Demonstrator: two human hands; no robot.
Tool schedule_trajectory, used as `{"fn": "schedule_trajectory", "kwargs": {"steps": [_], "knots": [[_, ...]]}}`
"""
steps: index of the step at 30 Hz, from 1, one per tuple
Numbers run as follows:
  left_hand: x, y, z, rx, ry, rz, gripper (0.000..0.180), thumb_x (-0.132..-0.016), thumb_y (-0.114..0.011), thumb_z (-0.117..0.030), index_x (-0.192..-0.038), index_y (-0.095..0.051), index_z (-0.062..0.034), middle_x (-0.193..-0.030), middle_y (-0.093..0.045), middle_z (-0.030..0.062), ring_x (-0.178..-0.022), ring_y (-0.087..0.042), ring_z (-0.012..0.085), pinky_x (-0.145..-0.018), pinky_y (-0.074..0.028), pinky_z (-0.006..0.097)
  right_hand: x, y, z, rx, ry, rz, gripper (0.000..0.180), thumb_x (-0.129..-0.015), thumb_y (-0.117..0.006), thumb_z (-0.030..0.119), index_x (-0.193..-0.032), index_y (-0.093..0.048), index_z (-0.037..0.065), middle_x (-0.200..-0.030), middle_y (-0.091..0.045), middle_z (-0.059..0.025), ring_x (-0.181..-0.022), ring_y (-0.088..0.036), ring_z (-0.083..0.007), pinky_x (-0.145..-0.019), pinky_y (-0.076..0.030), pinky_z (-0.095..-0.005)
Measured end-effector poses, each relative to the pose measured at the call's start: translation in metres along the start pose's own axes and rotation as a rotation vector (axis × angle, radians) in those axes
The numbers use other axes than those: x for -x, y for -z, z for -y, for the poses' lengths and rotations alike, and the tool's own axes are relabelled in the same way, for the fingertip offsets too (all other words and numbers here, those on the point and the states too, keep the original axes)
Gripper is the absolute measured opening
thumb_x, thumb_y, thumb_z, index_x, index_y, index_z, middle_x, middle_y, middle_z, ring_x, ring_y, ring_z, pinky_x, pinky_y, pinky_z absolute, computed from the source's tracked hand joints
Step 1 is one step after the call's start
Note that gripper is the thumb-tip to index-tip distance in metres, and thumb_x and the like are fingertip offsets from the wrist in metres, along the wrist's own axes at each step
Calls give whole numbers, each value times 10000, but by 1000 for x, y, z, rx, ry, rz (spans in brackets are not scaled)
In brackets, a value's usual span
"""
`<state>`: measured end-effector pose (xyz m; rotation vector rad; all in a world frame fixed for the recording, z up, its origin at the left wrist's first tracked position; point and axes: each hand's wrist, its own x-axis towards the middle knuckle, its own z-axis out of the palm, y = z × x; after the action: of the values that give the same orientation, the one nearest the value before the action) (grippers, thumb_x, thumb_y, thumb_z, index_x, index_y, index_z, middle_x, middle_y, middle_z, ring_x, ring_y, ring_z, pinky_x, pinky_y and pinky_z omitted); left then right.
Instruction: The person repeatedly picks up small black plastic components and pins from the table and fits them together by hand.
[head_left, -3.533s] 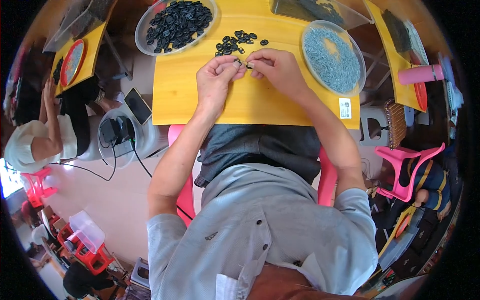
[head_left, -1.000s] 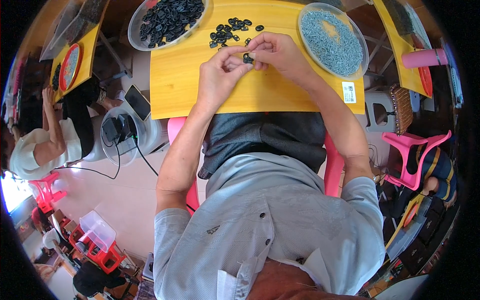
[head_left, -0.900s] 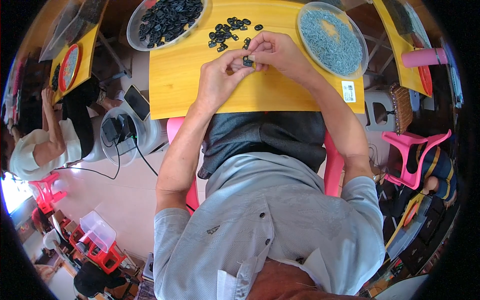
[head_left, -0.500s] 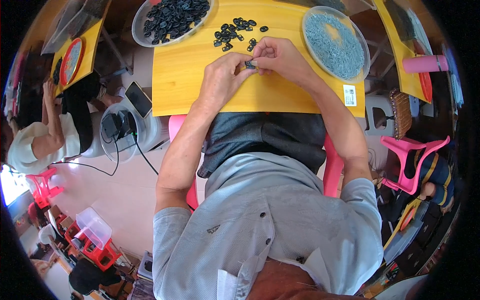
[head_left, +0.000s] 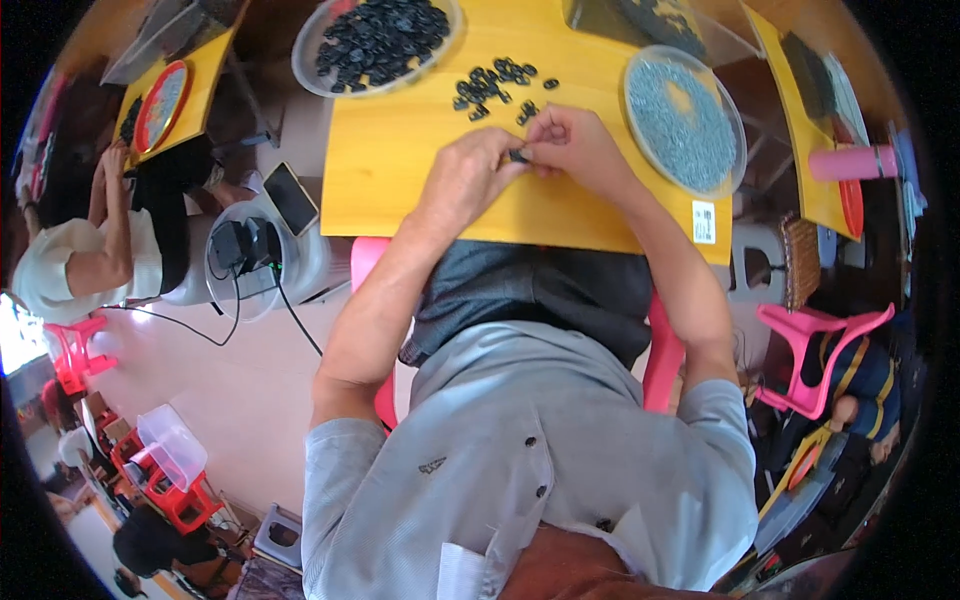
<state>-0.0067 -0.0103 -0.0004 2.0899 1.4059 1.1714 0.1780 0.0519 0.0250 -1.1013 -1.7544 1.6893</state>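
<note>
Both hands meet over the near part of a yellow table (head_left: 390, 190). My left hand (head_left: 465, 175) pinches a small black plastic piece (head_left: 518, 155) between thumb and fingertips. From the other side, my right hand (head_left: 575, 150) closes its fingertips on the same piece; whether they also hold something tiny is hidden. Just beyond the hands lies a loose group of small black oval pieces (head_left: 490, 82) with holes. A clear round bowl (head_left: 300, 62) heaped with more of them stands at the far left. Toward the right, another clear round tub (head_left: 738, 150) contains many thin grey-blue pieces resembling screws.
A white label (head_left: 704, 222) is stuck near the table's right front corner. Left of the table, a phone (head_left: 290, 198) and black devices with cables (head_left: 243, 248) rest on a stool. A person (head_left: 90, 250) sits at another table. A pink stool (head_left: 815, 350) stands at right.
The view has tilted, so the table and bowls appear lower and slightly to the right. Both hands stay together at the black piece, which shows a narrower, darker side now.
</note>
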Motion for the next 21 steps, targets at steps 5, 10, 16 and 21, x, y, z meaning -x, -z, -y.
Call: {"fn": "schedule_trajectory", "kwargs": {"steps": [5,10,16,21], "knots": [[2,3,-4,-29,-65,-9,159,-770,-740,-75,-894,-657,-20,-790,-641,150,-745,-648,330,-662,-524,401,6,-2,0,-60,-9,-5,92,-846,-666,2,-893,-589,21,-754,-632,-22,-629,-604,-82,-560,-479,-217],[1,9,-11,-9,-55,-20,202,-761,-746,-85,-919,-641,-17,-824,-636,150,-776,-644,325,-681,-519,398,6,-6,3,-38,24,5,94,-853,-663,3,-902,-585,22,-758,-630,-24,-642,-616,-90,-571,-485,-213],[-2,10,-18,45,124,-49,270,-717,-813,-186,-861,-641,-34,-787,-635,124,-722,-639,274,-651,-511,377,-10,16,41,356,-125,-58,92,-849,-640,23,-927,-641,-25,-802,-671,-52,-694,-655,-103,-610,-513,-228],[5,7,-14,-58,-109,225,259,-785,-758,-276,-715,-638,-58,-672,-614,97,-658,-619,307,-613,-491,397,-67,0,82,144,337,-115,159,-878,-625,91,-974,-664,-28,-743,-668,-53,-651,-622,-94,-594,-493,-246]]}}
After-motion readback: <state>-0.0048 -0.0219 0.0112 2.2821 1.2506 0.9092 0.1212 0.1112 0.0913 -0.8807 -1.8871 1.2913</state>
